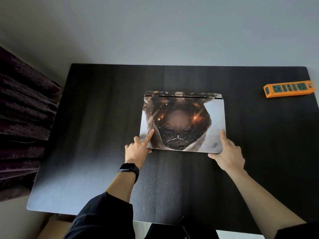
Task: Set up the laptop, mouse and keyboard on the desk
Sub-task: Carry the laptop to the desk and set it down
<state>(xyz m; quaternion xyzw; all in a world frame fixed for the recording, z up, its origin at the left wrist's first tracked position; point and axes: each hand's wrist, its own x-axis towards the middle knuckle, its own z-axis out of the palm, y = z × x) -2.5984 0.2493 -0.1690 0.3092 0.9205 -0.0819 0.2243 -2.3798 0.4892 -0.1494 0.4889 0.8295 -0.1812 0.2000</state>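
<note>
**A:** Where is the laptop (183,121)?

**B:** It lies flat in the middle of the dark table (103,152) with the lid closed. The hinge is on the far side and the front edge faces the person. A printed picture covers the whole lid.

**A:** And the hands?

**B:** Both are at the near corners, with the arms reaching forward over the table. The left hand (138,150) is at the near-left corner. Its index finger (150,134) is stretched straight and rests on the lid, pointing away from the person. The other fingers are spread loosely past the laptop's left side, above the table. The thumb sits against the front edge, but I cannot tell whether it goes underneath.

**A:** So it isn't clamped on?

**B:** No, the left hand looks relaxed and is only touching. The right hand (227,154) grips the near-right corner. One finger runs up along the right edge of the lid, the thumb hooks in at the front edge, and the wrist is angled inward.

**A:** Anything worn?

**B:** There is a black watch (128,168) on the left wrist, a thin ring (146,139) on that hand, and a dark sleeve (103,216) pushed up the left forearm.

**A:** What else is around?

**B:** An orange power strip (289,88) lies near the table's far right corner, well apart from the laptop. A dark curtain (22,118) hangs beside the table's left end.
</note>
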